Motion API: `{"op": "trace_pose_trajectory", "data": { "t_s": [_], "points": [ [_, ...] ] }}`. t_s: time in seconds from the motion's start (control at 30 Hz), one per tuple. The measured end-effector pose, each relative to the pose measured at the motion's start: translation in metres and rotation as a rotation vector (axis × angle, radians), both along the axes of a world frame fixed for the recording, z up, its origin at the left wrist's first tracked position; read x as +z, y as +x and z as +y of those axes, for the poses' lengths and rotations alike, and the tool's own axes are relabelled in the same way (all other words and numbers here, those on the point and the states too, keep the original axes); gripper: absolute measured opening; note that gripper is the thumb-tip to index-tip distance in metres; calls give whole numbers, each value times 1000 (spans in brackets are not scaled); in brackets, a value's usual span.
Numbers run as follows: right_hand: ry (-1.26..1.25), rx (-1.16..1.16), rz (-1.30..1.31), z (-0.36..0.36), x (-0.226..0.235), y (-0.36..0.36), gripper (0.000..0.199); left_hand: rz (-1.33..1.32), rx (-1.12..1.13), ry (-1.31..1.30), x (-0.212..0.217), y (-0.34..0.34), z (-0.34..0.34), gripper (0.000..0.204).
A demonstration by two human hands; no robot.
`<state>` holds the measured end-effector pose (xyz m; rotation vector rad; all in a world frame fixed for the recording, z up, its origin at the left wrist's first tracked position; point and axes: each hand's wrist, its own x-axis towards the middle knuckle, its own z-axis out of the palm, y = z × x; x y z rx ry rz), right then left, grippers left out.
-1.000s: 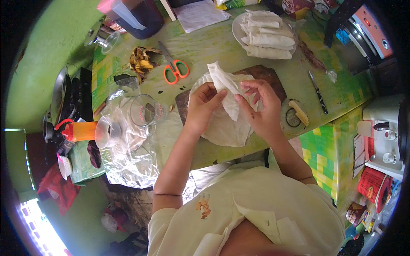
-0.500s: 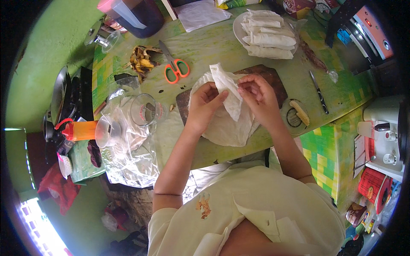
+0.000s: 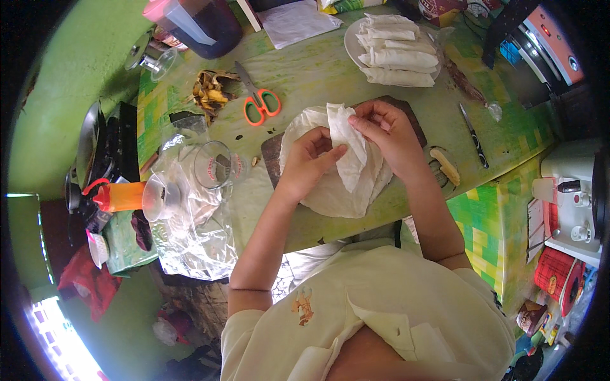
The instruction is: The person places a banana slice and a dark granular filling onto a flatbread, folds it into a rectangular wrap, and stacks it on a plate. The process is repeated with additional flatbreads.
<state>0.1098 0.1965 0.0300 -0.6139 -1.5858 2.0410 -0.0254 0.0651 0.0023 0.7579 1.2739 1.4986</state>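
My left hand (image 3: 309, 159) and my right hand (image 3: 386, 130) both pinch a thin white wrapper sheet (image 3: 348, 143), lifted and partly folded above a stack of round white wrappers (image 3: 330, 193). The stack lies on a dark wooden board (image 3: 272, 155) on the green table (image 3: 318, 70). A white plate (image 3: 351, 44) of several rolled white wraps (image 3: 397, 47) stands farther back, to the right.
Orange-handled scissors (image 3: 259, 101) and banana peel scraps (image 3: 210, 92) lie behind the board. A glass (image 3: 215, 166), crumpled clear plastic (image 3: 190, 235) and an orange bottle (image 3: 124, 195) are at left. A knife (image 3: 473, 133) and a piece of banana (image 3: 446, 166) lie at right.
Both hands have worked the lifted sheet, bringing its fold slightly down and closer over the stack. Everything else on the table stays where it was.
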Motion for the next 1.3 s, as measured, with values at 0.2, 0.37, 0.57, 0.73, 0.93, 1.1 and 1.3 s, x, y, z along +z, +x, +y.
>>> {"op": "trace_pose_trajectory", "data": {
  "t_s": [0.2, 0.37, 0.57, 0.73, 0.93, 1.1, 1.3],
  "points": [
    [165, -135, -31, -3, -15, -5, 14, -98, -39, 21, 8, 3, -1, 18],
    [384, -370, 97, -11, -31, -14, 17, -112, -48, 33, 3, 1, 0, 18],
    [592, -342, -89, -24, -20, -6, 14, -119, -25, 18, -2, 0, 0, 22],
    [720, -283, -120, -34, -13, 1, 26, -31, 34, 21, 1, 1, -1, 24],
    [537, -193, -130, -31, -21, 3, 37, 161, 61, 13, 6, 3, -2, 22],
    [243, -89, -25, -23, -25, 7, 34, 91, 16, 66, 3, 2, -1, 21],
    [-64, -42, -2, -16, -12, 16, 28, -3, -53, 117, 2, -1, -2, 27]
  ]
}}
